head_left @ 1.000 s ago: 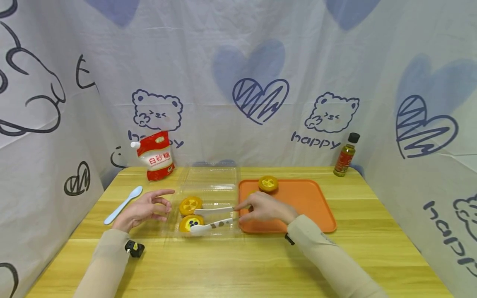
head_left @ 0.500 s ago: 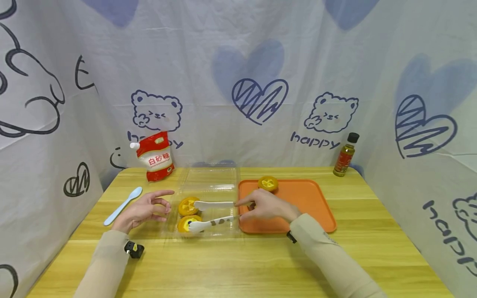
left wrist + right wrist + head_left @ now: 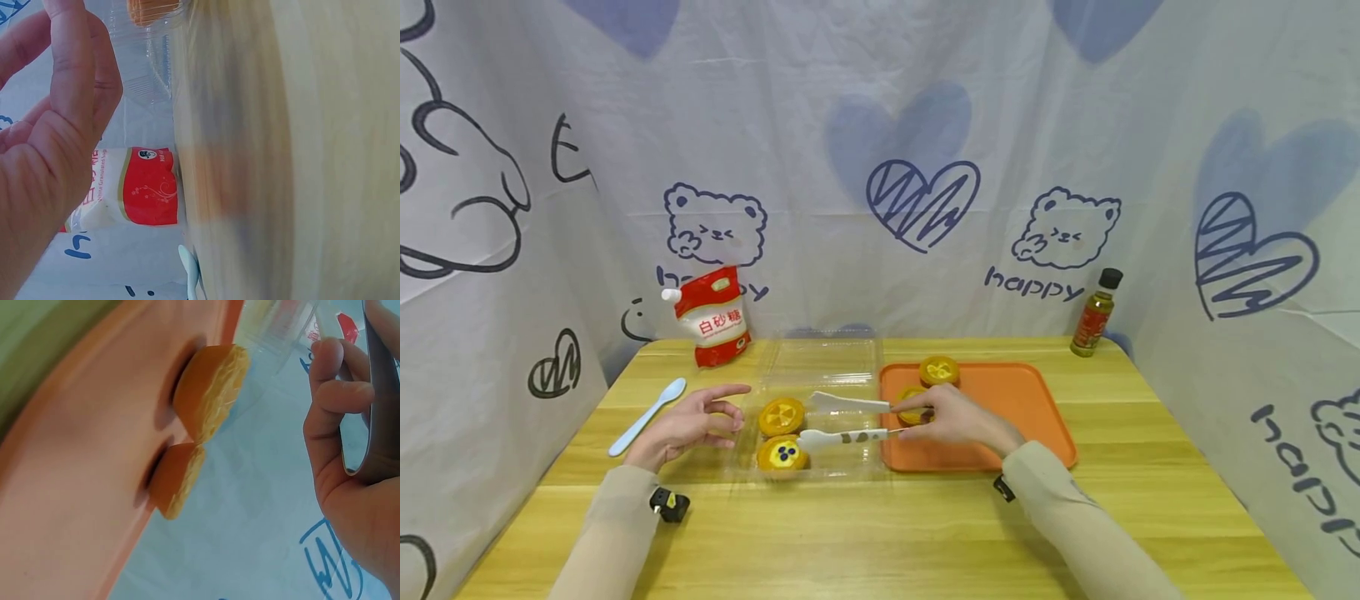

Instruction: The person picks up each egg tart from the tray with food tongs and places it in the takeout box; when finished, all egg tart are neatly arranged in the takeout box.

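Between thumb and fingers my right hand (image 3: 958, 421) holds a pair of tongs (image 3: 850, 437), their white tips spread apart over the clear plastic box (image 3: 850, 471). Nothing sits between the tips. Two egg tarts lie at the box's left side: one with yellow fruit pieces (image 3: 782, 416), one with blueberries (image 3: 783, 453). Under my right hand, partly covered, an egg tart (image 3: 912, 406) rests on the orange tray (image 3: 1011, 417), and another tart (image 3: 939, 371) sits just behind it. My left hand (image 3: 688, 425) stays at the box's left side, fingers loosely bent, holding nothing.
A light blue spoon (image 3: 647, 417) lies left of my left hand. Behind it stands a red and white sugar bag (image 3: 712, 317). The box's clear lid (image 3: 823, 354) is folded back. At the far right corner is a sauce bottle (image 3: 1096, 313).
My right hand has moved right with the tongs, whose tips have come away from the two tarts in the box and spread. The left hand has stayed in place.
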Demonstrator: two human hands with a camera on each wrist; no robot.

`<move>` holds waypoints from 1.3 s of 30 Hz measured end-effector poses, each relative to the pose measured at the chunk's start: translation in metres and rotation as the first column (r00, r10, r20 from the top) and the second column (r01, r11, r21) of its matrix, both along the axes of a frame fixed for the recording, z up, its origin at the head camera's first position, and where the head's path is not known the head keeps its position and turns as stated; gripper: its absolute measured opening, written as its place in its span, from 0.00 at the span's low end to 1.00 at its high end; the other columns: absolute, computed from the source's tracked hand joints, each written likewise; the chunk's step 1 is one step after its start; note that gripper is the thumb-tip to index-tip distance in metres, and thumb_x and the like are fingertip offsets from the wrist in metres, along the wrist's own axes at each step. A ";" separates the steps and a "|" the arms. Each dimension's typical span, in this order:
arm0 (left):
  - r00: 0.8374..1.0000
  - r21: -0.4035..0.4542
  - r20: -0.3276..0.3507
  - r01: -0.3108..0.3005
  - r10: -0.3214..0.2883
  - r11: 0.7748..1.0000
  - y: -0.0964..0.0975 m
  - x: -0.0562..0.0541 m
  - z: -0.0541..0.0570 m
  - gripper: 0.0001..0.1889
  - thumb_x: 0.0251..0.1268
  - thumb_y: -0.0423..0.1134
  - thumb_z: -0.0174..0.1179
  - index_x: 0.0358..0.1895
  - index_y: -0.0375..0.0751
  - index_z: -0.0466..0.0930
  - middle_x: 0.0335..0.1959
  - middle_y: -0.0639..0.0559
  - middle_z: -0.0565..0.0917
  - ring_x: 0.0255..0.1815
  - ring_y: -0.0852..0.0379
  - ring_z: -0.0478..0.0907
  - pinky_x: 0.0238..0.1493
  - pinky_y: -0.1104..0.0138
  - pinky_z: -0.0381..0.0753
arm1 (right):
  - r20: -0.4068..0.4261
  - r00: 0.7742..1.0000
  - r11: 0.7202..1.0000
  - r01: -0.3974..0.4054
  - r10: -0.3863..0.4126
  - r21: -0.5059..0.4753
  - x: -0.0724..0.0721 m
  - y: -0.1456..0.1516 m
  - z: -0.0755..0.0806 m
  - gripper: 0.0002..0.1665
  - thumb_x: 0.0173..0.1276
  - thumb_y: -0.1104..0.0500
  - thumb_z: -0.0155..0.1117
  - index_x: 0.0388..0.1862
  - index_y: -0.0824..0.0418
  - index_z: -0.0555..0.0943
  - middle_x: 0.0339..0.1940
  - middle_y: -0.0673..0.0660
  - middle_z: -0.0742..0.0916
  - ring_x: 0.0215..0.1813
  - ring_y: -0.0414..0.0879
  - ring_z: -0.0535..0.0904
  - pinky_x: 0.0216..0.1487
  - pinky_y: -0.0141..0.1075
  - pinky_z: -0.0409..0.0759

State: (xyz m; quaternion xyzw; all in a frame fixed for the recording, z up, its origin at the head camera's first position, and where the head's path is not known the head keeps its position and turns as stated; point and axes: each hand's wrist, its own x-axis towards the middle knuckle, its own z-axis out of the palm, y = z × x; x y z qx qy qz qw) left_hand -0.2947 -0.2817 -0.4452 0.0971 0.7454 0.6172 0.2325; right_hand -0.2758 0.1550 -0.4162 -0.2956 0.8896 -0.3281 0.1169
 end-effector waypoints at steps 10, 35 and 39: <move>1.000 0.002 -0.006 -0.004 0.004 1.000 0.000 -0.001 -0.004 0.38 0.66 0.29 0.59 0.77 0.38 0.52 0.42 0.48 0.78 0.41 0.53 0.80 0.43 0.58 0.86 | -0.068 0.996 0.998 0.060 -0.062 -0.031 0.002 0.019 -0.004 0.28 0.61 0.47 0.73 0.60 0.52 0.82 0.46 0.53 0.88 0.26 0.39 0.71 0.28 0.30 0.71; 0.999 -0.008 -0.001 -0.034 0.034 0.999 0.001 0.001 -0.001 0.37 0.67 0.29 0.58 0.77 0.38 0.52 0.41 0.46 0.79 0.37 0.54 0.79 0.41 0.60 0.87 | -0.087 0.966 0.969 0.239 -0.244 -0.059 0.009 0.080 -0.002 0.29 0.60 0.47 0.73 0.60 0.52 0.82 0.25 0.48 0.81 0.24 0.41 0.66 0.24 0.31 0.66; 1.000 0.000 0.001 -0.028 0.028 1.000 0.001 0.001 -0.001 0.37 0.67 0.29 0.58 0.77 0.38 0.52 0.41 0.46 0.79 0.38 0.53 0.79 0.41 0.60 0.87 | -0.092 0.967 0.971 0.234 -0.238 -0.053 0.008 0.089 -0.002 0.30 0.60 0.47 0.73 0.61 0.55 0.82 0.25 0.48 0.81 0.23 0.40 0.65 0.23 0.31 0.66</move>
